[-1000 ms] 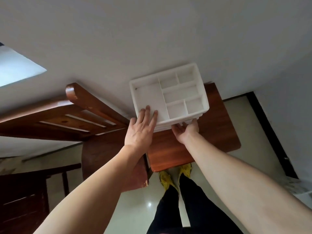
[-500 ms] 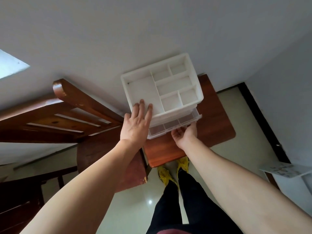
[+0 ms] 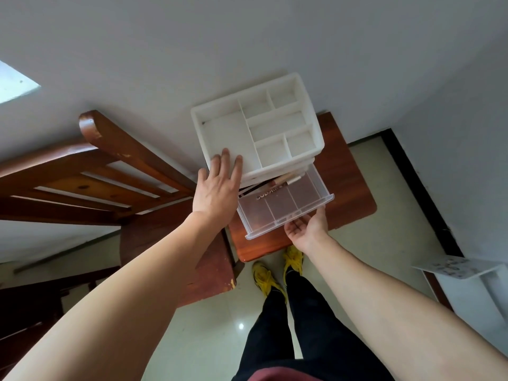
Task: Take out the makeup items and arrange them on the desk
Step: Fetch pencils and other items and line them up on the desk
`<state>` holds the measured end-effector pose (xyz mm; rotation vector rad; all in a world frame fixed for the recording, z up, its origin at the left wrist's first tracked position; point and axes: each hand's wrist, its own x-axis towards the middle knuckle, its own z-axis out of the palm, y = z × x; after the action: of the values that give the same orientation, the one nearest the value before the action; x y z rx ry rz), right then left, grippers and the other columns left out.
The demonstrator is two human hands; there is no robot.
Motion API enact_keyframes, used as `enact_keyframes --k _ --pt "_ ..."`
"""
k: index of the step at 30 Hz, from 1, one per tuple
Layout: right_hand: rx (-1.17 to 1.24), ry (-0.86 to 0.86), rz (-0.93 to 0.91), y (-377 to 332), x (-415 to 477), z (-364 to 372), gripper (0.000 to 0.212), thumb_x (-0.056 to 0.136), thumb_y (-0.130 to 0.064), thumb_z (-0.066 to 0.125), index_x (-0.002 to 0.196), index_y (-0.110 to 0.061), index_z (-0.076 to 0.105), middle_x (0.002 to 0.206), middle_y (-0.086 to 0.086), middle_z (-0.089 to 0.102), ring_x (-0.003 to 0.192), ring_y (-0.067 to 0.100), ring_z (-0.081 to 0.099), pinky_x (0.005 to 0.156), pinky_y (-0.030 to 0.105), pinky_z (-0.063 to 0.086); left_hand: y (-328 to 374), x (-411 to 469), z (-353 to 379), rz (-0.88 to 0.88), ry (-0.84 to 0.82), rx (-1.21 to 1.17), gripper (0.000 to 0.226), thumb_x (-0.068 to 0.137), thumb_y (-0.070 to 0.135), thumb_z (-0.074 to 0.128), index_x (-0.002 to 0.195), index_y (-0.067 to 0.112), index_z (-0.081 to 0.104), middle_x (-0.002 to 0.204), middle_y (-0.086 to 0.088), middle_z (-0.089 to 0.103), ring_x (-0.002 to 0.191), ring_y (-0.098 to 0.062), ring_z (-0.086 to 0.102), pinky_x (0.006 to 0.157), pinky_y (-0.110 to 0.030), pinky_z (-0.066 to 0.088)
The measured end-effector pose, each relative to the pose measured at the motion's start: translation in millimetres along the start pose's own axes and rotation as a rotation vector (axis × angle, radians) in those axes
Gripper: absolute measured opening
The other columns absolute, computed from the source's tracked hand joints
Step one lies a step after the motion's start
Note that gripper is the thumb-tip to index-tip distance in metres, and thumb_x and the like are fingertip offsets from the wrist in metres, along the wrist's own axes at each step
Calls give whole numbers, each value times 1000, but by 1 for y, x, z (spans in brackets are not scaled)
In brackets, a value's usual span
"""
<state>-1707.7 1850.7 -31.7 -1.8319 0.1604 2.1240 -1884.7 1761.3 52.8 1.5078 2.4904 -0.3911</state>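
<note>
A white plastic organiser (image 3: 255, 130) with empty top compartments stands on a small reddish wooden desk (image 3: 349, 188) against the wall. Its clear drawer (image 3: 286, 207) is pulled far out toward me. At the drawer's back lie slim makeup items (image 3: 277, 184), pencils or tubes, partly hidden under the organiser. My left hand (image 3: 217, 191) lies flat on the organiser's near left corner, fingers spread. My right hand (image 3: 308, 229) is palm up under the drawer's front lip, gripping it.
A wooden chair (image 3: 115, 188) stands close on the left, its seat touching the desk's left side. My legs and yellow shoes (image 3: 275, 270) stand on the pale tiled floor. A white shelf with a printed sheet (image 3: 453, 268) is at the right.
The drawer has slid out from nearly closed to far open, pulled by my right hand. The makeup items inside have come into sight. My left hand stays on the organiser.
</note>
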Motion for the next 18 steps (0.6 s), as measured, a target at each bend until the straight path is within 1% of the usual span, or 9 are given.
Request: enact_keyframes --k 3,5,7,10,12,14,16,18 --pt "-14 -5 2 0 0 -2 65 92 -66 46 113 -6 61 100 14 62 78 25 60 68 33 54 1 -4 1 0 34 -16 72 81 10 54 148 10 26 154 -21 21 139 -37 23 101 -49 32" --pt "-20 -12 6 -1 1 -4 64 93 -64 45 112 -5 60 105 16 63 85 27 62 70 36 55 3 -11 4 7 101 -33 66 76 9 59 139 8 40 148 -23 33 136 -40 31 102 -53 32" --pt "-39 -27 12 -3 0 -6 64 94 -62 45 113 -3 60 108 17 64 89 29 63 68 38 56 6 -22 6 11 186 -73 60 73 7 61 131 6 49 143 -24 41 133 -42 35 102 -57 32" --pt "-145 -15 -16 -8 -1 -8 59 96 -56 48 116 -2 60 107 17 66 92 29 65 67 37 55 12 -42 9 40 300 -136 49 73 6 59 122 6 57 138 -22 48 129 -40 42 98 -53 34" --pt "-264 41 -74 -12 -3 -8 52 98 -50 48 118 -3 60 106 16 67 93 27 67 68 36 55 16 -51 12 81 343 -162 39 74 8 57 113 7 62 130 -19 54 118 -38 49 91 -48 37" --pt "-357 105 -158 -16 -5 -9 44 100 -42 49 119 -4 61 106 14 69 91 24 68 64 33 54 19 -56 18 138 352 -208 26 74 8 58 99 7 63 112 -15 61 99 -35 55 79 -43 41" --pt "-404 135 -228 -20 -7 -10 37 100 -34 51 119 -4 61 106 14 71 86 23 69 60 31 54 20 -55 27 197 321 -261 10 75 8 54 83 8 60 88 -10 60 78 -31 53 66 -38 41" --pt "-424 136 -274 -25 -10 -11 33 100 -30 53 120 -5 61 104 14 72 80 22 70 59 30 54 22 -49 34 216 238 -287 11 76 7 46 76 8 58 75 -8 56 67 -30 52 60 -35 39"
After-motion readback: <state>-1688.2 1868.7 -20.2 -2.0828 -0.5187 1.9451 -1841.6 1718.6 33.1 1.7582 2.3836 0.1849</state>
